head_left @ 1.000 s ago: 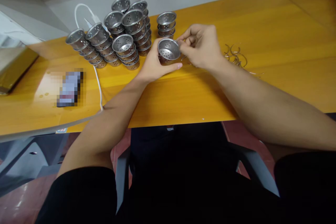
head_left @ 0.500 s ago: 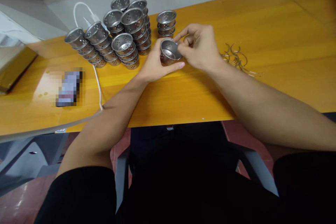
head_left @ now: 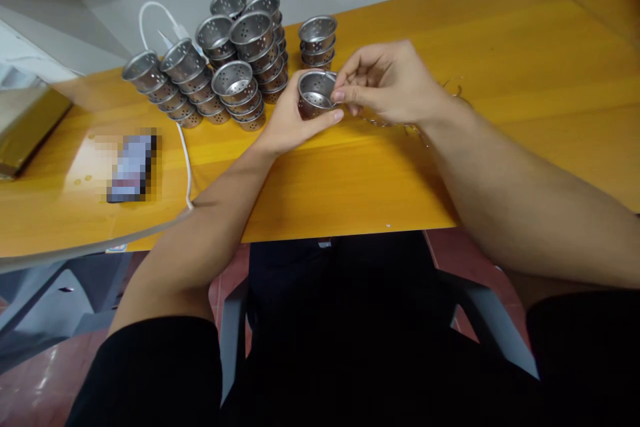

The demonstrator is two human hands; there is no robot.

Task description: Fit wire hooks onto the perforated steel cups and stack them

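A small perforated metal cup (head_left: 315, 99) sits tilted in my left hand (head_left: 290, 117). The fingers curve round its far side and the thumb lies along the near side. At the cup's right rim, my right hand (head_left: 375, 83) pinches a thin curved wire between thumb and forefinger; most of this wire is hidden by the fingers. Loose curved wires (head_left: 417, 130) lie on the table beneath and beside the right forearm, which covers part of them. Just behind the held cup stands a short stack of like cups (head_left: 318, 37).
Several stacks of perforated cups (head_left: 253, 40) stand at the back left. A white cable (head_left: 186, 167) runs to the table's front edge, near a blurred phone (head_left: 133, 167). At the far left lies a box (head_left: 30, 127) on the yellow wooden table (head_left: 320, 193).
The held cup and my left hand have shifted slightly left. My right hand has turned, its fingers now lower at the rim, and the forearm covers more of the loose wires.
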